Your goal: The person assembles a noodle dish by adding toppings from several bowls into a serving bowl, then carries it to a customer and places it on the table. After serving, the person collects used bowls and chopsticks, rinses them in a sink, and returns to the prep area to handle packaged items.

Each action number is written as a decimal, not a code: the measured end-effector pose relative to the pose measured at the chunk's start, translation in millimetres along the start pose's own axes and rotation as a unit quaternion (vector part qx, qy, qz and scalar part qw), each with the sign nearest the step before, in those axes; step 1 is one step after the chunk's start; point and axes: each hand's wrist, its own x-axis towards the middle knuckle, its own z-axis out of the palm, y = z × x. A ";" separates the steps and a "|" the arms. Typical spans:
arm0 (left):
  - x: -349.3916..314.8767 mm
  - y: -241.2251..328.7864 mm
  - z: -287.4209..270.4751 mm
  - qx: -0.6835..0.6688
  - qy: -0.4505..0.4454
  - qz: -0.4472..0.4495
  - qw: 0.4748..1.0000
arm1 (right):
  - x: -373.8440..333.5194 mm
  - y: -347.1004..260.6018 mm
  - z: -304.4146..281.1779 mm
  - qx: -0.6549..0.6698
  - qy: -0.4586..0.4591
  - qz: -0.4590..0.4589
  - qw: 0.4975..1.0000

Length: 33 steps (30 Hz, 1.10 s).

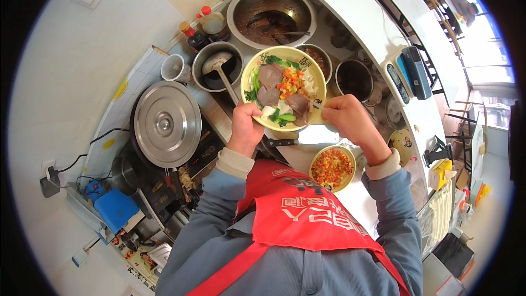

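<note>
Between my hands, a pale yellow bowl (314, 68) is held above the counter. Inside it lie slices of brown meat (268, 96), diced red and orange peppers (291, 84), green leafy vegetables (285, 118) and white pieces. My left hand (245, 127) grips the bowl's near left rim, thumb on top. The fingers of my right hand (350, 121) are closed at its right rim. Below the bowl, a knife (282, 142) with a black handle rests on the counter. Nearer to me stands another yellow bowl of diced peppers (332, 168).
A wide steel basin (241, 19) of dark sauce stands beyond the bowl. To its left are a pot with a ladle (217, 62) and sauce bottles (212, 23). A lidded pot (167, 124) sits at left. At right, a white ledge (350, 16) borders more pots (354, 79).
</note>
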 end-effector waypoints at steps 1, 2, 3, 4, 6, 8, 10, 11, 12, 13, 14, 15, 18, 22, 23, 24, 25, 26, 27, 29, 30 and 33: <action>-0.8 -1.4 -0.2 -0.014 -0.008 -0.021 1.000 | 0.2 -0.1 -1.0 0.084 -0.052 0.041 0.994; -2.8 -2.2 -1.0 -0.008 0.000 -0.030 1.000 | 0.5 -0.3 -1.2 0.130 -0.058 0.051 0.988; -3.4 -2.4 -1.6 -0.015 -0.021 -0.029 0.999 | -1.9 0.0 -2.8 0.145 -0.046 0.073 0.986; -4.5 -2.0 -2.4 -0.014 -0.026 -0.034 0.999 | -4.9 -0.1 -4.4 0.173 -0.049 0.078 0.981; -6.4 -1.3 -2.6 -0.011 -0.036 -0.040 0.999 | -14.1 -1.1 -7.8 0.178 -0.038 0.077 0.980; -8.6 -0.1 -1.1 -0.004 -0.047 -0.039 0.998 | -26.0 -4.6 -12.2 0.135 -0.011 0.072 0.988; -10.9 1.2 1.5 -0.010 -0.050 -0.038 0.998 | -35.2 -11.2 -11.1 0.017 0.041 -0.036 0.998; -12.0 1.7 3.0 -0.019 -0.068 -0.031 0.997 | -39.7 -15.4 -9.5 -0.030 0.059 -0.100 0.993; -13.3 2.3 4.3 -0.012 -0.052 -0.043 0.998 | -44.0 -19.8 -7.1 -0.124 0.086 -0.145 0.978; -13.8 2.5 5.6 -0.013 -0.054 -0.049 0.997 | -48.7 -24.2 -4.9 -0.208 0.106 -0.203 0.951; -14.7 2.9 6.6 -0.006 -0.049 -0.056 0.997 | -52.9 -28.5 -2.5 -0.279 0.130 -0.254 0.917; -15.3 2.9 7.5 -0.016 -0.056 -0.063 0.996 | -57.7 -32.4 -0.2 -0.347 0.119 -0.257 0.894; -16.3 1.8 8.5 -0.025 -0.059 -0.084 0.994 | -68.1 -41.5 2.5 -0.479 0.102 -0.259 0.832; -16.0 -1.6 7.3 -0.022 -0.050 -0.093 0.994 | -80.0 -49.2 -3.3 -0.485 0.112 -0.276 0.822; -15.8 -2.1 6.9 -0.019 -0.045 -0.094 0.994 | -83.6 -50.9 -5.3 -0.478 0.121 -0.280 0.823; -15.7 -2.5 6.5 -0.021 -0.047 -0.090 0.995 | -87.9 -52.5 -7.9 -0.472 0.135 -0.290 0.821; -15.6 -2.5 6.3 -0.022 -0.049 -0.086 0.995 | -92.5 -53.7 -11.1 -0.465 0.138 -0.282 0.828; -15.7 -2.4 6.4 -0.024 -0.051 -0.082 0.995 | -96.3 -54.5 -14.0 -0.458 0.147 -0.280 0.831; -16.2 -2.3 6.7 -0.027 -0.050 -0.080 0.995 | -98.5 -54.3 -16.2 -0.452 0.155 -0.278 0.833; -17.3 -2.1 8.8 -0.032 -0.046 -0.079 0.995 | -97.3 -50.9 -15.2 -0.436 0.176 -0.260 0.843; -18.1 -2.4 10.5 -0.037 -0.043 -0.072 0.996 | -94.5 -47.2 -11.1 -0.441 0.179 -0.245 0.845; -20.6 -4.3 18.0 -0.033 -0.032 -0.059 0.997 | -73.5 -32.7 10.3 -0.346 0.171 -0.269 0.883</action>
